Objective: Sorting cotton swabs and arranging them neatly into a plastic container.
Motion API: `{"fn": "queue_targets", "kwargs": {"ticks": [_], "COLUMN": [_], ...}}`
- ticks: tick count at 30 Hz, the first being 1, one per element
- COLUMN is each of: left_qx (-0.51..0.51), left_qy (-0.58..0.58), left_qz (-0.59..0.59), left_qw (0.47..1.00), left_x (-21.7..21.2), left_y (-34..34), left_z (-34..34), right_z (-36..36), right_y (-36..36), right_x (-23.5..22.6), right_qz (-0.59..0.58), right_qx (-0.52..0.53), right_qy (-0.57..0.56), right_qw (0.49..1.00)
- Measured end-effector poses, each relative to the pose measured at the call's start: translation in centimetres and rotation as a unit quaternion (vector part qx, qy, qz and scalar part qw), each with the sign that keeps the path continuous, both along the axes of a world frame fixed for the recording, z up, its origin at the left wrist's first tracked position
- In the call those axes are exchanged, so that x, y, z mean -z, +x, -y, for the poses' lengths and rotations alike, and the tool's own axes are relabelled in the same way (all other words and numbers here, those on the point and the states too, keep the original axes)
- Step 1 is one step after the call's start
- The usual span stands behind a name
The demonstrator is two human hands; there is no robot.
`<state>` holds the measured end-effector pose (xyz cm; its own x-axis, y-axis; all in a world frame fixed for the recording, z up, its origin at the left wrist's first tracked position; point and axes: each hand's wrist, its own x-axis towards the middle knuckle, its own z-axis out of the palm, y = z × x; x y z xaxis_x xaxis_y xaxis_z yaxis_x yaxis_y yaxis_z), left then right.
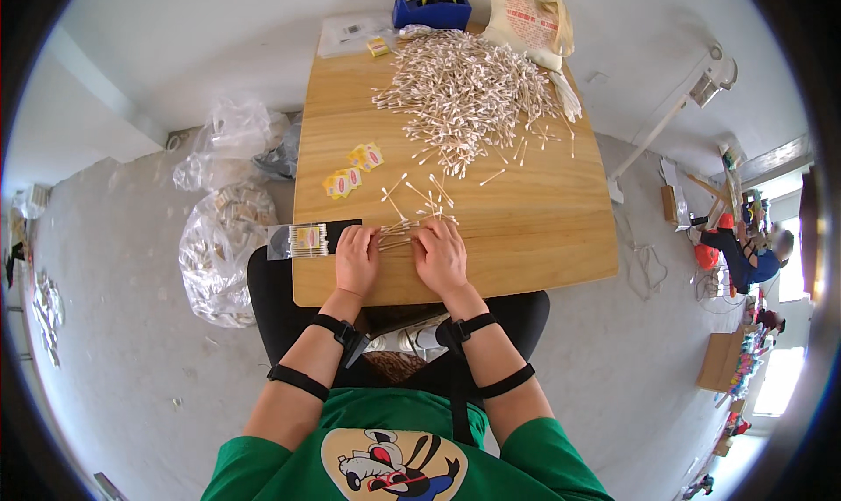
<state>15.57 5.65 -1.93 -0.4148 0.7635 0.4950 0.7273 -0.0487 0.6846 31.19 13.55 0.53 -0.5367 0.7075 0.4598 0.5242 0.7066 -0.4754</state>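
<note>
Close to the near edge of the wooden table [561, 238], a small bunch of cotton swabs [397, 235] lies crosswise between my two hands. My left hand [357, 260] has its fingers curled on the bunch's left end. At the other end my right hand [441, 254] is closed, its fingertips pressed on the swabs. A few loose swabs [396, 201] lie just beyond my fingers. Beside my left hand is a clear packet [308, 241] with a row of swabs and a yellow card inside; a dark strip [348, 226] lies partly behind that hand.
A big heap of cotton swabs [469, 89] covers the table's far part. Yellow cards [355, 168] lie on the left. At the back stand a blue tape dispenser [431, 12] and a cloth bag [530, 19]. Clear plastic bags [226, 256] sit on the floor at left.
</note>
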Motion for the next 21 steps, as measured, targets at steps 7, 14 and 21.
{"fn": "queue_targets", "kwargs": {"ticks": [7,14,21], "left_qx": [-0.002,0.03,0.065], "left_qy": [0.002,-0.006,-0.015], "left_qz": [0.01,-0.028,-0.035], "left_qw": [1.0,0.999,0.997], "left_x": [0.1,-0.1,-0.4], "left_y": [-0.2,-0.2,-0.1], "left_z": [0.0,0.2,0.4], "right_z": [1.1,1.0,1.2], "right_y": [1.1,0.4,1.7], "right_x": [0.2,-0.3,-0.2], "right_qz": [-0.002,-0.021,-0.028], "right_qx": [-0.025,-0.002,-0.029], "right_qy": [-0.023,-0.028,-0.043], "right_qw": [0.999,0.999,0.998]}}
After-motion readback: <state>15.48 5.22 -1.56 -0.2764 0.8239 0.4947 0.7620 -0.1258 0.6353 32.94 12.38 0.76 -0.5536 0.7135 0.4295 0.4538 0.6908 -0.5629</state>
